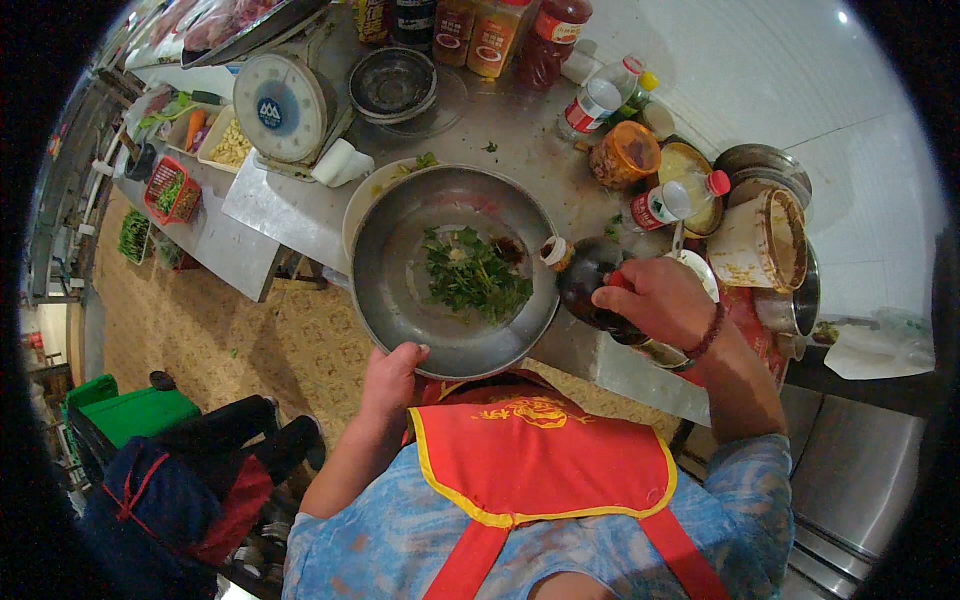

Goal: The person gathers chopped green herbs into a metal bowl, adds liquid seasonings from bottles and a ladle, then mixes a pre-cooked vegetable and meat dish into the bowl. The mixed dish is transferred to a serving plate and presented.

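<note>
My left hand (394, 379) grips the near-left rim of a wide grey metal bowl (388, 262), thumb over the edge. Chopped leafy green herbs (476, 281) lie in the bowl, with a dark brown liquid patch (508, 251) at their far right side. My right hand (664, 296) is closed on the handle of a large jug of dark liquid (589, 281). The jug lies tilted, its pale, stained mouth (556, 253) just over the bowl's right rim. I cannot tell whether liquid is flowing. Behind the bowl's left side, a pale dish (358, 206) is partly hidden.
A dial scale (281, 109) and stacked black bowls (394, 82) stand beyond the bowl. At right are plastic bottles (600, 97), an orange tub (626, 154) and a stained bucket (750, 244). Another person (172, 487) is at lower left, near a green bin (139, 416).
</note>
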The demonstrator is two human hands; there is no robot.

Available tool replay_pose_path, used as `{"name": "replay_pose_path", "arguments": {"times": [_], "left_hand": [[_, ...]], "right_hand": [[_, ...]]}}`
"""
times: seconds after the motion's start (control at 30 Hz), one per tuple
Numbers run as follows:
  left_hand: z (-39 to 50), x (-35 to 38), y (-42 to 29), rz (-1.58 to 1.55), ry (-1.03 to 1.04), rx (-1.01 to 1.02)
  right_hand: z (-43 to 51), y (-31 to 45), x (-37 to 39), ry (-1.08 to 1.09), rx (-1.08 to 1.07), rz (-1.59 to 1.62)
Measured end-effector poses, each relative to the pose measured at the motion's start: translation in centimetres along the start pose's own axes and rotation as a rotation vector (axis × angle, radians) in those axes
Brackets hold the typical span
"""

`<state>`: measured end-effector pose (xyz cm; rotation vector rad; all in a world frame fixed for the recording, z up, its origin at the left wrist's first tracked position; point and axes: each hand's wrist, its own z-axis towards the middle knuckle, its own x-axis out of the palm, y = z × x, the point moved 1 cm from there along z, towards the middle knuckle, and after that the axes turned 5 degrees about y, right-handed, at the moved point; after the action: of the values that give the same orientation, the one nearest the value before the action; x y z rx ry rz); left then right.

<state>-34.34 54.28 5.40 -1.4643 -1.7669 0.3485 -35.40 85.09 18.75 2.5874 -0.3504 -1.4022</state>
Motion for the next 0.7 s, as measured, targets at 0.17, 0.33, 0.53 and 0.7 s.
{"name": "replay_pose_path", "arguments": {"times": [0.17, 0.33, 0.53, 0.7], "left_hand": [[-0.7, 1.0, -1.5, 0.044, -0.025, -0.067], [-0.6, 1.3, -1.7, 0.038, -0.036, -0.088], [0.4, 0.7, -0.5, -0.102, 0.014, 0.008], [0.6, 0.5, -1.1, -0.025, 0.01, -0.006]], "right_hand": [[-0.1, -0.1, -0.4, 0.002, 0.002, -0.047], [0.1, -0.7, -0.2, 0.008, 0.011, -0.022], [0.1, -0.5, -0.4, 0.025, 0.034, 0.04], [0.0, -0.6, -1.1, -0.036, 0.005, 0.16]]}}
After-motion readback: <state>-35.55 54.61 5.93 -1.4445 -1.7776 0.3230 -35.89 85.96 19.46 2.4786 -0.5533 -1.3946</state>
